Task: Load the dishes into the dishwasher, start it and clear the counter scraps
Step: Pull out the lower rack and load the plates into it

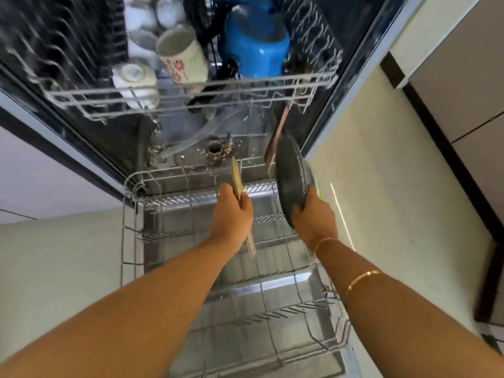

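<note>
The dishwasher stands open with its lower wire rack (131, 236) pulled out under my arms. My left hand (231, 214) grips a thin wooden board (236, 177) edge-on above the rack. My right hand (313, 216) holds a dark frying pan (290, 178) on its edge by the rim, its brown handle (276, 135) pointing into the machine. The upper rack (191, 88) holds a flowered white mug (182, 58), white cups (135, 80) and a blue pot (256, 47).
A rusty drain fitting (216, 151) sits on the tub floor behind the lower rack. Pale floor (381, 186) lies on both sides. Cabinet fronts (463, 91) stand at the right. The dishwasher's side panel (62, 148) runs along the left.
</note>
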Action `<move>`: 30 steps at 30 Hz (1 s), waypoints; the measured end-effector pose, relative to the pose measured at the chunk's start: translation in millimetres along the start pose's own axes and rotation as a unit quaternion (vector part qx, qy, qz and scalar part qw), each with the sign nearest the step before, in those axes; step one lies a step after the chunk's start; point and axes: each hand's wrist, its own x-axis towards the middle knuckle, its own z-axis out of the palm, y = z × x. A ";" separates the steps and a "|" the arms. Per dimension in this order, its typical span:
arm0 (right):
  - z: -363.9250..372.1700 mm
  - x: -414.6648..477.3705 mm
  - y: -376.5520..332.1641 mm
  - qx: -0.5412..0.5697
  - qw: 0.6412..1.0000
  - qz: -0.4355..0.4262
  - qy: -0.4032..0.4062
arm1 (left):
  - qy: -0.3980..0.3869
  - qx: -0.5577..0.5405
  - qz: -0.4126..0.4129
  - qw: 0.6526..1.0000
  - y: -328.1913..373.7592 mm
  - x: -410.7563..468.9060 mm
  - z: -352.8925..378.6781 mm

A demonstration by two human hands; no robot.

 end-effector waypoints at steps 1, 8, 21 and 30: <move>2.7 5.9 1.9 -0.004 1.000 -0.004 -0.001 | 0.004 0.002 -0.002 1.000 -3.1 3.1 7.4; 16.4 27.6 6.6 0.003 1.000 -0.018 0.000 | 0.007 0.043 0.022 0.999 -4.4 19.4 31.2; 18.6 49.3 17.7 0.024 0.999 -0.004 -0.026 | -0.005 0.030 0.033 0.999 -2.8 30.2 43.3; 14.1 68.0 12.1 -0.015 1.000 -0.021 -0.008 | 0.006 0.069 0.060 0.996 -4.3 30.2 37.8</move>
